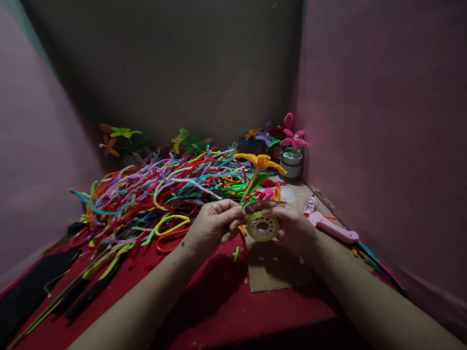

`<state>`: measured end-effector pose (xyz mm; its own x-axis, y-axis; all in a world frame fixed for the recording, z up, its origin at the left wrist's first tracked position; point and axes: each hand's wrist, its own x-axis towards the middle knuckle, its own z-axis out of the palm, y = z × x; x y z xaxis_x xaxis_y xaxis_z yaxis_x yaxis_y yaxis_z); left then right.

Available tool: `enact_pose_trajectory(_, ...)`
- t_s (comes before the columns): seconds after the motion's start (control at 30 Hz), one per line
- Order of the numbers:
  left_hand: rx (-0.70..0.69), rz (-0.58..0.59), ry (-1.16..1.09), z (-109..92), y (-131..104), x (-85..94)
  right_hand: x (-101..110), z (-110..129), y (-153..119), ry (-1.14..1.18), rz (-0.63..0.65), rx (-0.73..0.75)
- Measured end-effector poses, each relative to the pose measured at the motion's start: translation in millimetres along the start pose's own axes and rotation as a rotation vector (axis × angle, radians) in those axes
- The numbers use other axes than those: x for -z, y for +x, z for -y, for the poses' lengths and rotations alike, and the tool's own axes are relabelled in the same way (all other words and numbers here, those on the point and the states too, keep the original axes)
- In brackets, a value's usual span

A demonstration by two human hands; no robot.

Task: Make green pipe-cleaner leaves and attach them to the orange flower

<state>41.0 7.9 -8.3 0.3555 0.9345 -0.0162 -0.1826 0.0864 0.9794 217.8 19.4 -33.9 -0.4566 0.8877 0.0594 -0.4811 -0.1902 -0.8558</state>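
Observation:
Between my hands an orange fuzzy flower [258, 161] stands upright on its orange stem, with a green leaf [261, 182] at its right side. My left hand [219, 218] pinches the green lower end of the stem between thumb and fingers. My right hand [290, 221] is closed around a yellow-rimmed tape spool [262, 226] with a holed white centre, its fingertips close to the stem's lower end. Whether tape runs from the spool to the stem is too small to tell.
A large heap of coloured pipe cleaners [171, 180] fills the left and centre. A pink glue gun [333, 227] lies at right, near cardboard [273, 272]. Black-and-yellow pliers [102, 279] rest at left. A pink flower [294, 140] stands in a small pot [291, 166] behind.

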Motion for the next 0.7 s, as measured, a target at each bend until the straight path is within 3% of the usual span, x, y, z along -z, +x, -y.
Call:
enact_pose_trajectory(0.23,-0.074,-0.047,0.249,-2,-3,-2.0,-1,-6,4,-0.241,-0.078,0.138)
enact_pose_trajectory(0.37,-0.098,-0.074,0.341,-2,-4,-3.2,-5,-12,-2,-0.677,-0.423,0.529)
enact_pose_trajectory(0.43,-0.11,-0.086,0.352,-1,-3,-3.7,-10,-18,-9,-0.829,-0.526,0.667)
enact_pose_trajectory(0.6,-0.103,-0.075,0.301,-1,-5,-7.3,-28,-25,-17,-0.968,-0.387,0.557)
enact_pose_trajectory(0.7,-0.075,-0.061,0.31,-2,-8,-10.9,-32,-22,-13,-0.95,-0.406,0.463)
